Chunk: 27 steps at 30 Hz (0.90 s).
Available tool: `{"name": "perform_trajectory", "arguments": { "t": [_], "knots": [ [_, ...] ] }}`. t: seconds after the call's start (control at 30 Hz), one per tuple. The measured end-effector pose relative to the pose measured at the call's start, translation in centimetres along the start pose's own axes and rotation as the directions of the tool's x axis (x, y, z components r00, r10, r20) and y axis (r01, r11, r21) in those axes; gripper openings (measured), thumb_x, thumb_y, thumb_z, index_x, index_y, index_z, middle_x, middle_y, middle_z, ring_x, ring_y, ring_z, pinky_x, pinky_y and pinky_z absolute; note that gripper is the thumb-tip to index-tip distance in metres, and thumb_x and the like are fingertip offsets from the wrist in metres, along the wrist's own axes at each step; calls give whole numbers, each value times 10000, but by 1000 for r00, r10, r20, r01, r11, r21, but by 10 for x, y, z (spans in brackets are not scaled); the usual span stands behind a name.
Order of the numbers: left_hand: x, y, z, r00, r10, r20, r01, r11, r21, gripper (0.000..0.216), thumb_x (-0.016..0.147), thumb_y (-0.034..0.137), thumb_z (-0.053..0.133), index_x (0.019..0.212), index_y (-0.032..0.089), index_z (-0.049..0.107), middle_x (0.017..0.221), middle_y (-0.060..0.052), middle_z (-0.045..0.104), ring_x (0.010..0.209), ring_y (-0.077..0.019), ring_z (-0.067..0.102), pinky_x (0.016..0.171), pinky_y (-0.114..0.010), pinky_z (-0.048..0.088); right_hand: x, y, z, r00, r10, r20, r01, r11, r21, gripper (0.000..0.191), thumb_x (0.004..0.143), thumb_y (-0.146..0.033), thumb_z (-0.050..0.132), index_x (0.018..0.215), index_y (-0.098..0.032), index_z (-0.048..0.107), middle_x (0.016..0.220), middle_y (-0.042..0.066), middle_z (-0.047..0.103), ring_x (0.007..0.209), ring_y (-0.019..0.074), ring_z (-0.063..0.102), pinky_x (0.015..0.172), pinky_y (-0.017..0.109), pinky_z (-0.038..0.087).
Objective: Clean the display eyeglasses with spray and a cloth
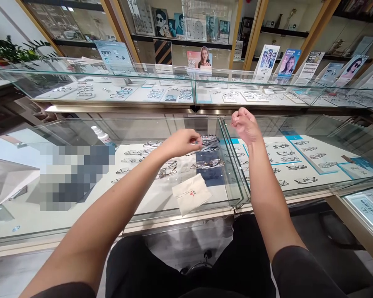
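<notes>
I see the left hand (182,142) stretched out to the centre of the frame, its fingertips pinched closed on a pair of glasses (209,141) with thin, shiny frames and clear lenses. The right hand (245,125) is raised just right of centre, curled into a loose fist, and I can make out nothing in it. Both are over the desk (161,207), a glass-topped display case with metal edging. A second pair of glasses (208,164) sits on a dark blue rectangular mat (213,174) just below the held pair. I cannot tell whether the mat lies on the glass or beneath it. Lower centre, a soft white cloth (191,193) with a small red mark lies crumpled flat on the glass. Inside the case, rows of slim frames (290,155) rest on white trays with blue borders. A white spray bottle (102,134) stands left of centre. Across the upper frame runs a second glass case (118,89) holding more frames, topped with standing printed cards (269,60). A leafy plant (9,49) fills the upper left.
</notes>
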<state>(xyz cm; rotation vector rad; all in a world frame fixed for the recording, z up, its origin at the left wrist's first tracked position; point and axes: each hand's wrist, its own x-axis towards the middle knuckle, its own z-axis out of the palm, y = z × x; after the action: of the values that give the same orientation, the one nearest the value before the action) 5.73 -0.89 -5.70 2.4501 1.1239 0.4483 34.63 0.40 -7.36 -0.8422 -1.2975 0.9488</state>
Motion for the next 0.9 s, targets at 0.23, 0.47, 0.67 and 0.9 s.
{"name": "perform_trajectory", "arguments": {
  "t": [0.23,0.47,0.67,0.9],
  "knots": [
    [-51,-60,-1,911,-259,-321,-47,708,-705,427,734,581,944,834,204,769,1053,-102,789,999,-252,702,949,-399,531,-14,8,50,978,0,206,-54,965,255,518,715,-311,911,724,-249,396,753,-26,559,711,143,423,693,302,347],
    [-60,-58,23,886,-346,-310,-126,464,-877,431,703,565,987,803,207,769,964,-61,784,912,-183,680,919,-339,543,-42,10,103,950,90,300,-159,964,213,479,698,-287,907,730,-255,430,758,-24,621,729,157,467,722,322,362],
    [-67,-44,22,903,-324,-283,-136,410,-902,408,730,544,986,814,212,765,958,-57,783,928,-186,692,929,-338,553,-52,18,120,929,138,344,-209,962,178,511,736,-289,913,729,-255,403,764,-18,654,737,160,488,713,320,354],
    [-66,-37,24,916,-279,-288,-159,408,-899,434,709,540,1003,787,202,742,895,-38,758,865,-168,666,886,-323,545,-56,17,125,914,137,383,-218,960,177,520,742,-329,944,743,-254,429,768,-23,640,720,154,455,699,319,343]
  ]
}}
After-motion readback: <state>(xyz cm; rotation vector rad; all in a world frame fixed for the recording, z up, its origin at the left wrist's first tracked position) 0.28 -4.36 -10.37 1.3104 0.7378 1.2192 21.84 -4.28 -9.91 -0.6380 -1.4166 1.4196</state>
